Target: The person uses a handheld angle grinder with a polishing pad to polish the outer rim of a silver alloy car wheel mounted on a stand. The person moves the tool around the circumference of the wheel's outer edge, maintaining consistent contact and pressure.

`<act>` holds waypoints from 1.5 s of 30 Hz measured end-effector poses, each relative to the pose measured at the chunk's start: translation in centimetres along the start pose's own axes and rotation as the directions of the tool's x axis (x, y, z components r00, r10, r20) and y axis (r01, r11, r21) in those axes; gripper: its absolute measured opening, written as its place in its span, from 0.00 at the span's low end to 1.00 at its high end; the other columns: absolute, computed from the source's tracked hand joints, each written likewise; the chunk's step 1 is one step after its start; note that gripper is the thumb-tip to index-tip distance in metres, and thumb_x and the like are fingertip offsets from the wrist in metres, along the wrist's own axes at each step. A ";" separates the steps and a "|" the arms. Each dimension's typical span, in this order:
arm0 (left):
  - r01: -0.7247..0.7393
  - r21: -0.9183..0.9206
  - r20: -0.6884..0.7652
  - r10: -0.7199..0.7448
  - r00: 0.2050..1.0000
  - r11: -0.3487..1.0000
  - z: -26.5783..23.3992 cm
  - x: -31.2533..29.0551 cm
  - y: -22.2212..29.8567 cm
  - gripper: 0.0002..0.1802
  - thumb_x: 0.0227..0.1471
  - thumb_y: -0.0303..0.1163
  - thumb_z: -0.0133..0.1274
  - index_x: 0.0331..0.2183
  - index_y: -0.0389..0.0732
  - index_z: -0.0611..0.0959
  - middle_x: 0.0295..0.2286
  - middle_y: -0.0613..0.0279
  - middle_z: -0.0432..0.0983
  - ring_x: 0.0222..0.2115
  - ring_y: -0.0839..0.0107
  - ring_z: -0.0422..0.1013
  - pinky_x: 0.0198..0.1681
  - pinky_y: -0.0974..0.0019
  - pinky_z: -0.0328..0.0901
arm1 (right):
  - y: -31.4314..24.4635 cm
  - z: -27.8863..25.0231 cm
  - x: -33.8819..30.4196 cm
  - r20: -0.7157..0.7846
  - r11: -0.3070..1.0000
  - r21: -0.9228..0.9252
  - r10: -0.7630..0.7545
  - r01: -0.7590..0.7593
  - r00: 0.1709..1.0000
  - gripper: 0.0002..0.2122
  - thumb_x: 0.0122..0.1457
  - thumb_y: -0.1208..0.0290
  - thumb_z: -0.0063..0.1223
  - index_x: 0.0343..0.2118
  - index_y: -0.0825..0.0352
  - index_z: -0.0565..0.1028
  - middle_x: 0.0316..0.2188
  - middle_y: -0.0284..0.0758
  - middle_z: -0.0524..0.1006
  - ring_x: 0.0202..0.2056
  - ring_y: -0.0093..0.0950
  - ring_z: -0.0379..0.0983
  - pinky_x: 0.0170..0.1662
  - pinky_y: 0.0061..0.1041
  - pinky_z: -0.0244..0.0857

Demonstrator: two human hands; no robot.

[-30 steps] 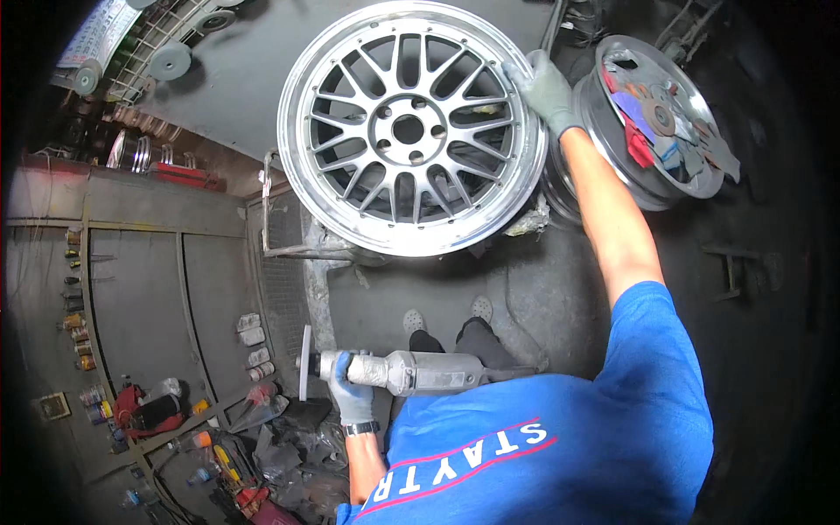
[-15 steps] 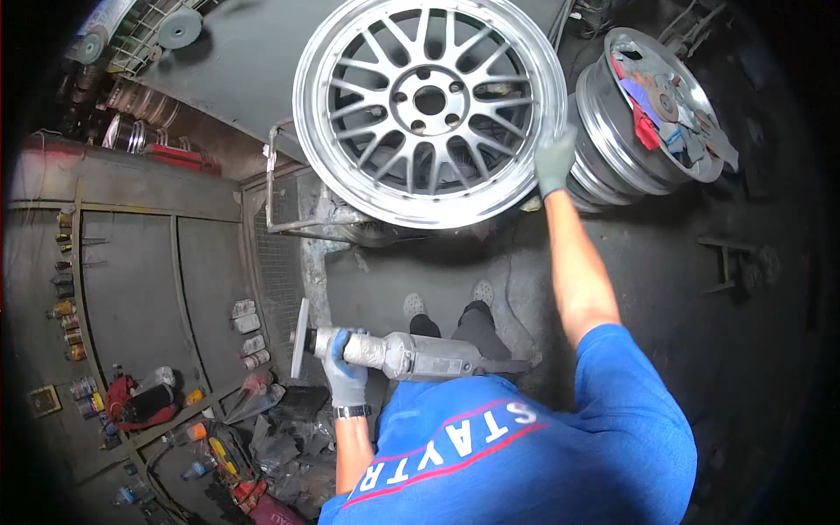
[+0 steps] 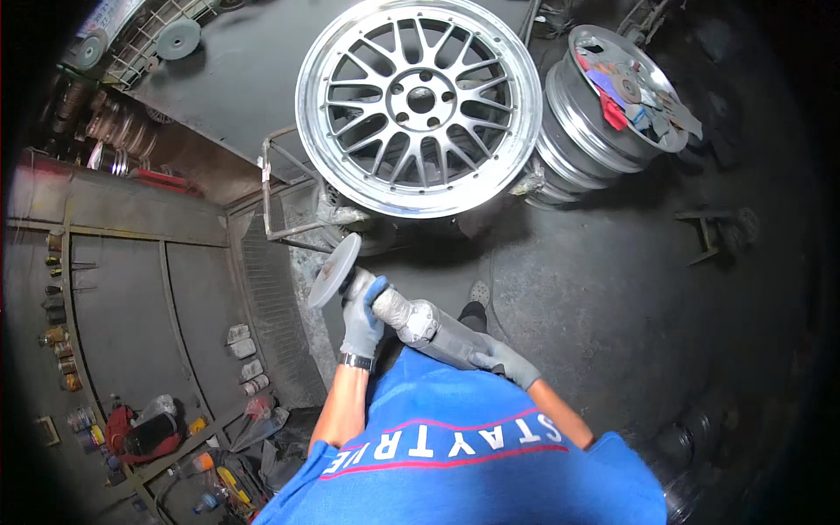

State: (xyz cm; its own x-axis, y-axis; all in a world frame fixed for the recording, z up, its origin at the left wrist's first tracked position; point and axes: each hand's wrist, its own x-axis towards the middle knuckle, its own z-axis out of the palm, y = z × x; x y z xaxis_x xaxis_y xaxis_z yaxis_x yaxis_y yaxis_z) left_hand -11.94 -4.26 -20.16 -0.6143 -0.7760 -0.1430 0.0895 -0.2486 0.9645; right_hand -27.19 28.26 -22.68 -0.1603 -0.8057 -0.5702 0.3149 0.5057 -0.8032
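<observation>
An angle grinder [image 3: 442, 337] with tape round its front part lies slantwise before my body. Its flat round disc [image 3: 335, 269] points up and to the left. My gloved left hand [image 3: 362, 319] is wrapped round the taped neck behind the disc. At the rear of the body, my gloved right hand [image 3: 507, 360] grips the grinder, its fingers partly hidden. Beyond the tool stands a silver multi-spoke alloy wheel [image 3: 418, 194], its face toward me and its rim polished. Neither hand touches the wheel.
Stacked wheel rims [image 3: 582, 144] stand to the right, topped with loose discs and cloths [image 3: 626, 87]. A metal pipe frame [image 3: 268, 197] is left of the wheel. Bags and bottles [image 3: 153, 429] lie at the lower left. A small stand [image 3: 704, 236] sits far right.
My right hand has left the wheel's rim and now holds the grinder's rear. The grinder has tilted, its disc end rising. The wheel appears slightly further left in view.
</observation>
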 end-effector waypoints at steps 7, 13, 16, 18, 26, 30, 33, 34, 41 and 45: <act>0.315 -0.228 -0.001 -0.324 0.946 0.921 11.0 5.4 0.2 0.10 0.53 0.24 0.72 0.37 0.45 0.88 0.34 0.68 0.81 0.35 0.74 0.77 0.40 0.66 0.72 | -3.0 -2.6 -4.6 -0.186 0.970 0.237 -0.004 0.049 0.982 0.37 0.70 0.54 0.62 0.73 0.71 0.63 0.70 0.44 0.70 0.71 0.35 0.64 0.73 0.35 0.57; 0.466 -0.439 0.041 -0.501 0.864 0.768 21.9 9.5 -2.0 0.10 0.57 0.31 0.72 0.39 0.45 0.86 0.32 0.68 0.80 0.33 0.73 0.79 0.38 0.64 0.74 | -6.8 -9.8 -10.2 -0.274 0.978 0.205 0.018 0.041 0.962 0.33 0.75 0.55 0.56 0.74 0.71 0.62 0.68 0.44 0.70 0.69 0.33 0.65 0.71 0.34 0.60; 0.453 -0.454 0.062 -0.479 0.875 0.767 25.6 11.0 -3.8 0.11 0.58 0.29 0.70 0.42 0.44 0.85 0.33 0.64 0.82 0.34 0.69 0.80 0.39 0.63 0.75 | -9.8 -12.5 -11.8 -0.314 0.957 0.288 0.076 0.019 0.947 0.31 0.76 0.55 0.53 0.73 0.71 0.63 0.61 0.40 0.75 0.55 0.27 0.74 0.56 0.29 0.72; 0.545 -0.542 0.145 -0.567 0.811 0.640 27.4 12.2 -5.2 0.12 0.59 0.28 0.68 0.45 0.43 0.84 0.33 0.59 0.82 0.33 0.64 0.80 0.39 0.60 0.76 | -11.3 -15.0 -12.5 -0.284 0.961 0.271 0.134 -0.054 0.949 0.30 0.76 0.55 0.53 0.73 0.70 0.64 0.58 0.39 0.77 0.48 0.23 0.76 0.46 0.25 0.75; 0.547 -0.599 0.212 -0.543 0.812 0.584 32.1 14.1 -7.0 0.10 0.61 0.35 0.67 0.40 0.45 0.82 0.29 0.59 0.79 0.29 0.62 0.80 0.36 0.56 0.78 | -12.8 -18.6 -13.3 -0.471 0.989 0.128 0.130 -0.078 0.873 0.28 0.76 0.57 0.53 0.71 0.68 0.65 0.55 0.37 0.78 0.42 0.22 0.77 0.36 0.24 0.74; 0.551 -0.601 0.257 -0.512 0.820 0.579 32.3 14.2 -6.4 0.14 0.59 0.34 0.70 0.42 0.45 0.81 0.29 0.60 0.80 0.26 0.62 0.79 0.32 0.56 0.78 | -13.1 -16.8 -12.9 -0.542 0.994 0.090 0.106 -0.068 0.833 0.28 0.76 0.57 0.54 0.72 0.67 0.65 0.56 0.38 0.78 0.43 0.23 0.77 0.37 0.24 0.74; 0.581 -0.567 0.277 -0.529 0.802 0.584 31.0 13.6 -5.8 0.14 0.59 0.33 0.70 0.41 0.45 0.80 0.29 0.60 0.80 0.25 0.63 0.79 0.31 0.56 0.78 | -12.7 -14.2 -12.7 -0.541 0.988 0.096 0.155 -0.122 0.827 0.30 0.74 0.52 0.56 0.72 0.65 0.65 0.60 0.32 0.75 0.49 0.21 0.74 0.40 0.20 0.72; 0.595 -0.555 0.291 -0.534 0.794 0.581 30.2 13.5 -5.6 0.14 0.58 0.33 0.70 0.41 0.45 0.80 0.29 0.60 0.80 0.25 0.63 0.79 0.31 0.56 0.78 | -12.6 -13.0 -12.4 -0.549 0.987 0.129 0.155 -0.100 0.821 0.30 0.75 0.54 0.55 0.72 0.65 0.65 0.58 0.34 0.75 0.47 0.22 0.75 0.39 0.21 0.73; 0.646 -0.427 0.335 -0.553 0.763 0.633 23.3 12.0 -4.8 0.11 0.55 0.33 0.73 0.38 0.46 0.86 0.28 0.66 0.81 0.25 0.69 0.78 0.30 0.61 0.75 | -9.7 -1.5 -9.6 -0.613 0.991 0.134 0.061 0.027 0.787 0.33 0.75 0.56 0.56 0.72 0.75 0.60 0.66 0.45 0.71 0.61 0.33 0.71 0.62 0.31 0.68; 0.612 -0.347 0.320 -0.524 0.789 0.711 18.3 11.8 -4.5 0.13 0.57 0.30 0.72 0.40 0.43 0.83 0.27 0.60 0.81 0.24 0.64 0.80 0.28 0.59 0.77 | -7.7 5.0 -7.1 -0.607 0.944 0.299 0.076 0.138 0.791 0.32 0.75 0.56 0.55 0.72 0.74 0.63 0.67 0.46 0.71 0.67 0.35 0.66 0.70 0.33 0.59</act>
State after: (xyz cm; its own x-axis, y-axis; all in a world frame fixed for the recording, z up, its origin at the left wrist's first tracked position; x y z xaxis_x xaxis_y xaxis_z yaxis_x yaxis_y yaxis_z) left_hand -33.98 -1.72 -22.09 -0.7829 -0.2965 -0.5470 -0.0409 -0.8527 0.5208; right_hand -23.78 28.53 -11.52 -0.6702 -0.4122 -0.6172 0.5549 0.2739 -0.7855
